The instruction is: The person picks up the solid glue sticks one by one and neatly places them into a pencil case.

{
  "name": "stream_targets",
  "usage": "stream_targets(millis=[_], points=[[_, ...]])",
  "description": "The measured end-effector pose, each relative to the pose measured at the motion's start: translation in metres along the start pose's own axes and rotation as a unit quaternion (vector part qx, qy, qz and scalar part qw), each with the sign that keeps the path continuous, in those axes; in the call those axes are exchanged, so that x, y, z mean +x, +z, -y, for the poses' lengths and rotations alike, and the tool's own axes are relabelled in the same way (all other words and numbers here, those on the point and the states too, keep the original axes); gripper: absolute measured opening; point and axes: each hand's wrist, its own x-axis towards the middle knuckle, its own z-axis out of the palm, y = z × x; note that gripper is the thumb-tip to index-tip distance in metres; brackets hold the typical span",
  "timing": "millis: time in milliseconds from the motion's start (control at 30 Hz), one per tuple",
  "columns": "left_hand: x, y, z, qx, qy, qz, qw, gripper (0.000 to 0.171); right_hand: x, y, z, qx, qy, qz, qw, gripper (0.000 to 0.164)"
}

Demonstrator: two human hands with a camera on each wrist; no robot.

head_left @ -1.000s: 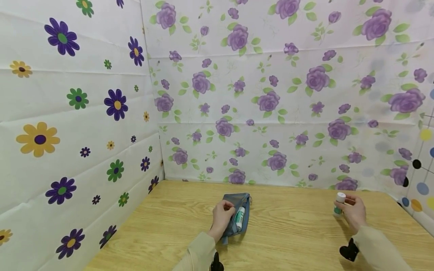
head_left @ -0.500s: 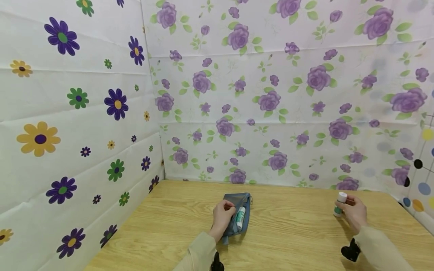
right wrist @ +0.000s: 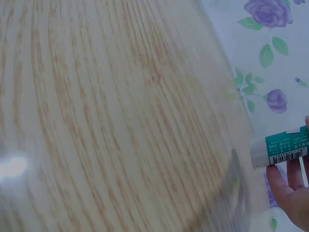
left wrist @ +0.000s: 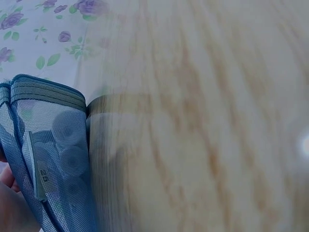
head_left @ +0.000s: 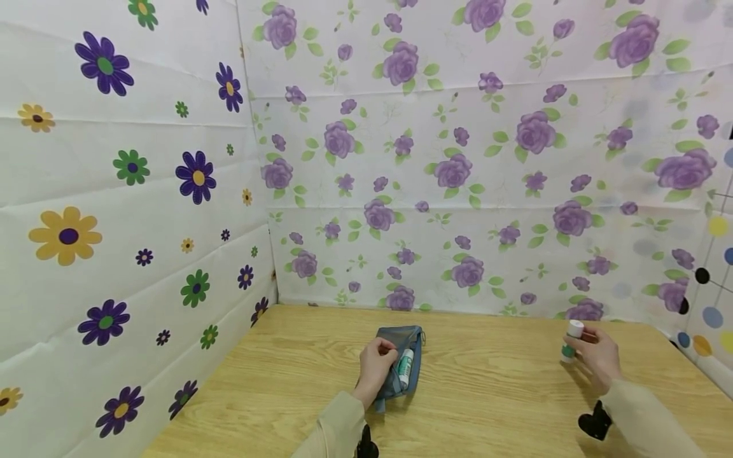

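Note:
A blue mesh zip pouch (head_left: 401, 334) lies on the wooden table, its opening towards the right. My left hand (head_left: 375, 369) pinches the pouch's near left edge. A white glue stick with a green label (head_left: 405, 369) shows in the pouch's opening. Through the mesh of the pouch (left wrist: 58, 145), several round ends appear in the left wrist view. Far to the right, my right hand (head_left: 598, 356) holds another glue stick (head_left: 571, 341) between thumb and fingers, white cap up and slightly tilted. Its green label with a barcode (right wrist: 287, 145) faces the right wrist camera.
The wooden table (head_left: 487, 394) reaches back to a flowered cloth wall (head_left: 492, 242). A second flowered cloth (head_left: 154, 267) borders it on the left, and a dotted one (head_left: 712, 318) on the right. The hands are wide apart.
My right hand has brought its glue stick very slightly up and to the left. The left hand and the pouch have stayed in place.

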Motion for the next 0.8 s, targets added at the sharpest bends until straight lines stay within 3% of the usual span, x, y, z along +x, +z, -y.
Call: stream_targets(millis=[300,800], points=[[0.0015,0.0004,0.0007,-0.001,-0.001,-0.002,1.0,0.004,0.0027,0.002,0.0088,0.029,-0.011,0.03,0.999,0.074],[-0.0007,-0.0004,0.0011,-0.002,0.003,-0.001,1.0,0.003,0.0109,0.0034,0.001,0.043,-0.009,0.045,0.998,0.066]])
